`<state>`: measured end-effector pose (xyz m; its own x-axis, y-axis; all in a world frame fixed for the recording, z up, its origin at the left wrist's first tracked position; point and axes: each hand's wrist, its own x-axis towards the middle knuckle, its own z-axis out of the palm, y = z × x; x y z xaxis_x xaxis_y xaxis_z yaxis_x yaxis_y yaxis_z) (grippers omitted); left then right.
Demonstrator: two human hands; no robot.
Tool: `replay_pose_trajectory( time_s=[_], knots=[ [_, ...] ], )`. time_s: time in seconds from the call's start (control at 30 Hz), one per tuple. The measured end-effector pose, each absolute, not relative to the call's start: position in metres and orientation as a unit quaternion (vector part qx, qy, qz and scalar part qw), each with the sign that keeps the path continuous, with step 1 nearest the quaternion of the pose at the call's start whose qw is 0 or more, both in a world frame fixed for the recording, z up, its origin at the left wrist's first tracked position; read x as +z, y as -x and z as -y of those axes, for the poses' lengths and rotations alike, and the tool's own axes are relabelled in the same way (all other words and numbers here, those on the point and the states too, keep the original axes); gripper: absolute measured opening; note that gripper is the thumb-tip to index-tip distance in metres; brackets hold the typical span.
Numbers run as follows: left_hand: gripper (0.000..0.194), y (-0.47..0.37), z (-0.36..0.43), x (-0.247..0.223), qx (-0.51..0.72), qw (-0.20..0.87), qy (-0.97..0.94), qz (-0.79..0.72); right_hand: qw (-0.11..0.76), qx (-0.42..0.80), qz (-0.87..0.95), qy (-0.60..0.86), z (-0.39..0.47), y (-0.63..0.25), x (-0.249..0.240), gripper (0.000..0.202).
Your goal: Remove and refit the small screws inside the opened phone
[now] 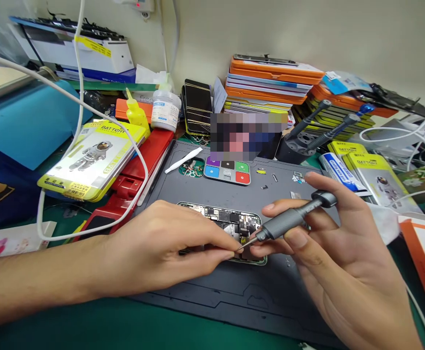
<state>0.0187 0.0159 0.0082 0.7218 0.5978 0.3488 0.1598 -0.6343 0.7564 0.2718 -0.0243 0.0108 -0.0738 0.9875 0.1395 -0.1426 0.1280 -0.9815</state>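
My right hand (347, 262) grips a dark grey precision screwdriver (285, 223), its forefinger resting on the end cap. The thin shaft points down and left. At its tip, the thumb and forefinger of my left hand (161, 248) are pinched together. Whatever lies between those fingertips is too small or hidden to make out. Below both hands, an opened phone (247, 221) lies on the grey work mat (198, 287), its inner boards exposed. My left hand covers much of the phone's left and front part.
Behind the phone are a coloured parts tray (227, 178), a white pry tool (183, 160) and small loose parts. A screwdriver holder (294, 146) stands back right. Battery boxes (88, 158) and a looping white cable (147, 170) lie left. Stacked orange boxes (271, 73) line the wall.
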Motion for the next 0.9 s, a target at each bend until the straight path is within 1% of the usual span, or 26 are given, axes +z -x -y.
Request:
replay_pose_trajectory(
  time_s=[0.3, 0.5, 0.73, 0.9],
  knots=[
    [0.016, -0.0198, -0.0187, 0.0069, 0.308, 0.353, -0.853, -0.228, 0.564, 0.474, 0.522, 0.431, 0.025, -0.2683, 0.0136, 0.041],
    [0.015, -0.0195, -0.0201, 0.0009, 0.337, 0.345, -0.851, -0.206, 0.54, 0.504, 0.491, 0.461, 0.0269, -0.2671, 0.0147, 0.042],
    [0.016, -0.0186, -0.0186, 0.005, 0.322, 0.359, -0.85, -0.212, 0.544, 0.519, 0.487, 0.445, 0.0247, -0.2678, 0.0137, 0.04],
    [0.015, -0.0173, -0.018, 0.0061, 0.308, 0.363, -0.852, -0.218, 0.547, 0.508, 0.504, 0.434, 0.0245, -0.269, 0.0123, 0.04]
  ],
)
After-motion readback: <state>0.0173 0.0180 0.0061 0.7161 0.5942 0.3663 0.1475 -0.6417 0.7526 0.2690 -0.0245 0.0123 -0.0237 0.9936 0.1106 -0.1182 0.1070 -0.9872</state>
